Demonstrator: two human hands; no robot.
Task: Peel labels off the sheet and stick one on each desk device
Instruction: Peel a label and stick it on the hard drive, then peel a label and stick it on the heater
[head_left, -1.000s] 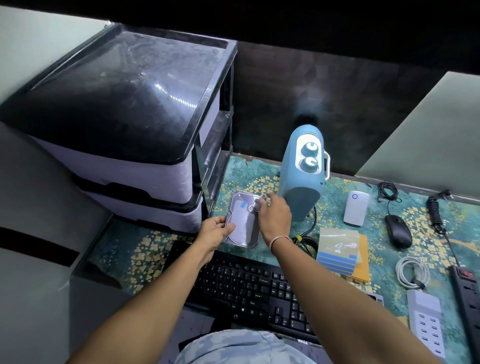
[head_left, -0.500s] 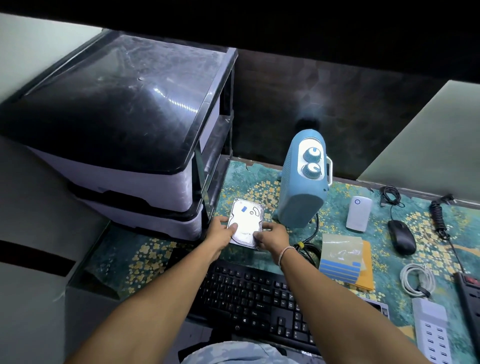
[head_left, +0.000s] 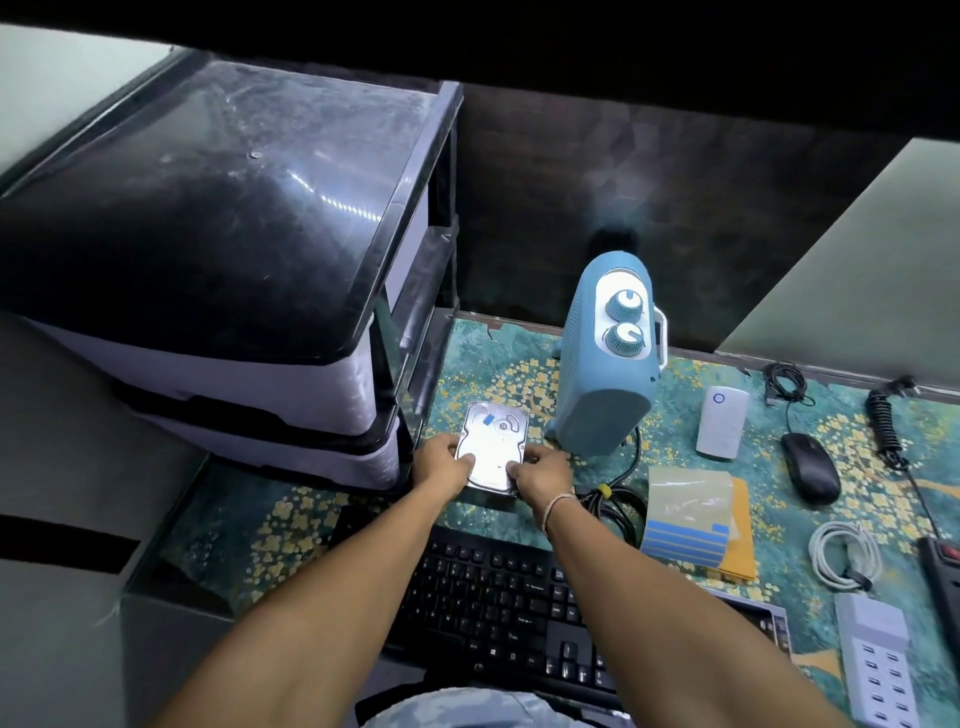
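Flat silver metal hard drive (head_left: 493, 447), small blue label (head_left: 488, 419) applied, held at near corners between left hand (head_left: 441, 462) and right hand (head_left: 540, 470), thumbs on top, steadied level just above patterned green tabletop (head_left: 498, 364) beside blue heater (head_left: 605, 379).

Single view only: head-worn wide-angle camera, looking forward and steeply down over desk (head_left: 483, 358) from seated position. Forearms enter from 6 o'clock, reaching toward centre. Keyboard (head_left: 519, 608) close under lens at 6 o'clock; drawer unit (head_left: 218, 228) looms near at 10 o'clock; blue heater (head_left: 605, 384) just past centre toward 1 o'clock; dark wall across 12 o'clock. Edges bowed by lens distortion. No second view, so no shared area.
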